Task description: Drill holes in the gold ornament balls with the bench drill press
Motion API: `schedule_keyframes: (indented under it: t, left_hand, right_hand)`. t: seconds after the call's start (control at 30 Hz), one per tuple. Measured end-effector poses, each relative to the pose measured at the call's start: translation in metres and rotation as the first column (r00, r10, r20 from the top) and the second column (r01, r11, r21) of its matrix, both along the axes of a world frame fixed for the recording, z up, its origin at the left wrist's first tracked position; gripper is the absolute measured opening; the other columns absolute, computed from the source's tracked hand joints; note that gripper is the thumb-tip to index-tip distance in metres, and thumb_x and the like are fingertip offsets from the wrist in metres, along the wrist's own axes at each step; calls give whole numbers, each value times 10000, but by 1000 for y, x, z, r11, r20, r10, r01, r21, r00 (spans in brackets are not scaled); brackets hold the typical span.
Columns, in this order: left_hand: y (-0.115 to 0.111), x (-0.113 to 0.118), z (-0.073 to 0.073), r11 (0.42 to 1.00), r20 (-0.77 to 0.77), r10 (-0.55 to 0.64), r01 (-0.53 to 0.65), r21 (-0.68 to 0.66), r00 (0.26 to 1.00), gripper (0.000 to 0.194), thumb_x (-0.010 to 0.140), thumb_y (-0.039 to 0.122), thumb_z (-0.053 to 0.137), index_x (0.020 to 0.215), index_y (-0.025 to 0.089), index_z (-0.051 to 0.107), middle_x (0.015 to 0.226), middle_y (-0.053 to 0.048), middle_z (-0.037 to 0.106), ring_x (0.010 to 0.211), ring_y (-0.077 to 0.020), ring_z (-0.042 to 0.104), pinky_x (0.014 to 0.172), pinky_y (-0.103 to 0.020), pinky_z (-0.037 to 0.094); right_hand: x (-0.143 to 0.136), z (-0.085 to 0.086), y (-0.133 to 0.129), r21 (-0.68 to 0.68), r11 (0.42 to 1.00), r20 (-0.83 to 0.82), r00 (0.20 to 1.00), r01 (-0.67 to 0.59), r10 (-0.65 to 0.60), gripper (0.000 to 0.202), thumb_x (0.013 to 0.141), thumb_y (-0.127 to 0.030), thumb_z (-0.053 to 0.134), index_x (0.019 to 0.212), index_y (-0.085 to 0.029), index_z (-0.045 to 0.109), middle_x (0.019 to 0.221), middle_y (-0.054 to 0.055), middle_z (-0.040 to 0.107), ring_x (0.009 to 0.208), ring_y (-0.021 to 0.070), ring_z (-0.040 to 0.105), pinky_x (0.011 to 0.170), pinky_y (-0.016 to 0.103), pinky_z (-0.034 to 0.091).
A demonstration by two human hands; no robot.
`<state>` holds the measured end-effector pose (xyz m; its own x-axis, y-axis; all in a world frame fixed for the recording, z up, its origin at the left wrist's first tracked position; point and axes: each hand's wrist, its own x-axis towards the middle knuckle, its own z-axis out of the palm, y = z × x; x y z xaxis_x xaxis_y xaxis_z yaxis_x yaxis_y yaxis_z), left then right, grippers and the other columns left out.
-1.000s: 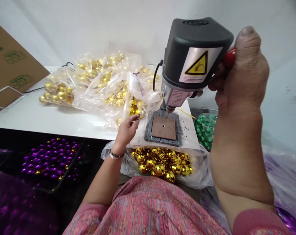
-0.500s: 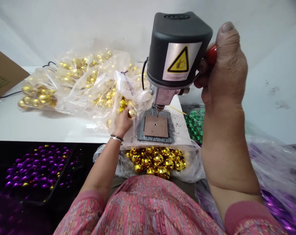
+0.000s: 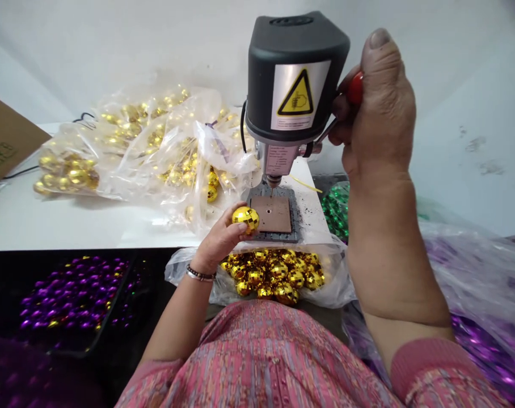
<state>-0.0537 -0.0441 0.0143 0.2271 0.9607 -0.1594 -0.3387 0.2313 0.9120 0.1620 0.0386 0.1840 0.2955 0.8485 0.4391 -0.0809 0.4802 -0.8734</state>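
A shiny gold mirror-faceted ball (image 3: pixel 245 219) is gripped in my left hand (image 3: pixel 222 241), just left of a brown square board (image 3: pixel 278 218) with a small hole in it. That board lies on the grey base (image 3: pixel 292 226) of a small drill press (image 3: pixel 298 73). The drill bit points down above the board, apart from it. My right hand (image 3: pixel 379 107) is closed around the red-knobbed lever (image 3: pixel 354 88) at the right of the drill head. Below the base, an open plastic bag (image 3: pixel 338 277) holds many gold mirror balls (image 3: pixel 278 271).
Clear bags of gold balls (image 3: pixel 125 147) cover the back left of the white table (image 3: pixel 19 226). Purple balls (image 3: pixel 74 289) lie in a dark tray at lower left. Green ones (image 3: pixel 336 209) and purple ones (image 3: pixel 474 345) are at right. A cardboard box (image 3: pixel 6 139) stands far left.
My left hand has come out of the bag of gold balls with one ball, moving right and toward me beside the drill base. My right hand has stayed on the lever.
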Motion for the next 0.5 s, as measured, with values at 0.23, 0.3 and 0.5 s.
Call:
schedule_keyframes:
  t: [0.23, 0.3, 0.5]
  left_hand:
    - [19, 15, 7, 998, -356, 50, -29, 64, 933, 414, 801, 433, 757, 1112, 179, 657, 1024, -38, 673, 928, -164, 636, 752, -252, 536]
    - [27, 22, 8, 989, -415, 123, -77, 126, 901, 391, 798, 439, 745, 1064, 165, 663, 965, -30, 678, 862, -138, 613, 709, -223, 496]
    - [48, 40, 6, 991, -481, 131, -126, 42, 867, 403, 753, 401, 752, 1030, 146, 609, 833, -11, 667, 687, -118, 595, 596, -222, 447]
  right_hand:
    - [1, 3, 6, 5, 1000, -6, 1000, 0, 0, 346, 1017, -381, 443, 732, -185, 451, 584, -80, 423, 441, 5, 394, 430, 159, 353]
    - [3, 6, 12, 6, 1000, 15, 1000, 6, -6, 340, 1009, -360, 469, 717, -187, 449, 573, -84, 424, 442, 7, 412, 453, 159, 378]
    - [8, 11, 25, -46, 999, 89, 996, 19, -15, 361, 974, -417, 509, 713, -174, 453, 562, -102, 440, 447, -12, 448, 471, 122, 379]
